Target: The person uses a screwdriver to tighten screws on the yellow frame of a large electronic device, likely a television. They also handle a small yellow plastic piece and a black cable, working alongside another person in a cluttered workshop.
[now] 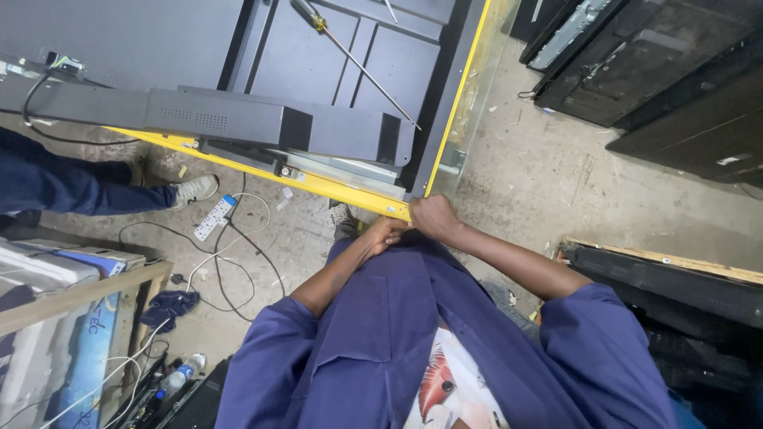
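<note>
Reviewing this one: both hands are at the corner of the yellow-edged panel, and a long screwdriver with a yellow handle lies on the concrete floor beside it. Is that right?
Not quite. The head view shows the long screwdriver lying on the dark back of the yellow-edged panel, not on the floor. The rest stands: the left hand and right hand are both at the panel's corner.

A large flat screen panel (350, 56), dark grey back up with yellow-taped edges, lies directly ahead of both hands (409, 226), which grip its near corner. More dark panels (668, 71) lean to the right of them, another (675, 278) just beside the right arm. Printed blue-and-white cartons (56, 270) sit far left.
</note>
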